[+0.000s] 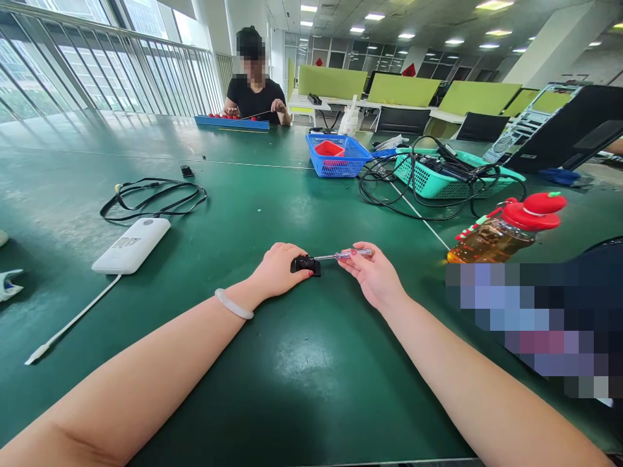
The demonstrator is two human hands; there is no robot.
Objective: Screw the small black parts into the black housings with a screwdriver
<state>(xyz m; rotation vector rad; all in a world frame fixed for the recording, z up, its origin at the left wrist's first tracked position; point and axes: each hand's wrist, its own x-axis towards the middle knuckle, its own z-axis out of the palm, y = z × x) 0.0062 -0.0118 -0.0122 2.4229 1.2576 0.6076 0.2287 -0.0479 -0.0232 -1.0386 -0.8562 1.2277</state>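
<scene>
My left hand, with a pale bangle on its wrist, is closed around a small black device resting on the green table. What exactly the black piece is, I cannot make out. In my right hand is a screwdriver with a clear, purplish handle, pinched between thumb and fingers. Its metal shaft lies nearly level and points left, with the tip at the right side of the black device. The contact point itself is too small to see clearly.
Left lie a white power bank with a cable and a black cord. Beyond are a blue basket and a teal basket of tangled cables. A red-capped bottle lies tilted right. Across the table sits a person.
</scene>
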